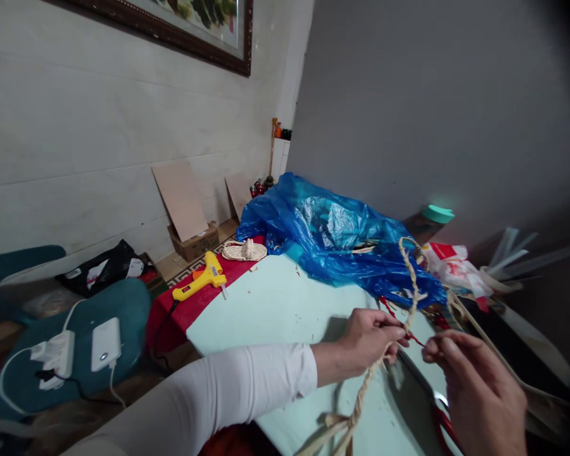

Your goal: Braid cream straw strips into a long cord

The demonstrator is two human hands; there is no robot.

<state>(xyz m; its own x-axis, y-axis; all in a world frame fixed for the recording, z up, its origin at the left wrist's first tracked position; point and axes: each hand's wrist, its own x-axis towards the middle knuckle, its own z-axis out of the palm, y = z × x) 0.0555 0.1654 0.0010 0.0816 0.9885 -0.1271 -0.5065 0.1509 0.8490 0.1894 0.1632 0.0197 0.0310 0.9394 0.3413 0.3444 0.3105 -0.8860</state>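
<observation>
My left hand (365, 342) pinches a braided straw cord (361, 396) above the table. Loose strands hang from the cord's lower end, and its upper part rises in a loop past my fingers. Close by on the right, my right hand (479, 383) grips the end of a thin red string (414, 339) between thumb and fingers. That string runs taut to the cord at my left fingertips. Beneath my right hand lie scissors (441, 421) with red handles, partly hidden by it.
A crumpled blue plastic bag (332, 221) covers the table's far side. A yellow glue gun (202, 278) and a woven straw sandal (244, 250) rest on red cloth (164, 323) at the left. A power bank (106, 345) and a power strip (59, 358) occupy a teal chair (133, 304).
</observation>
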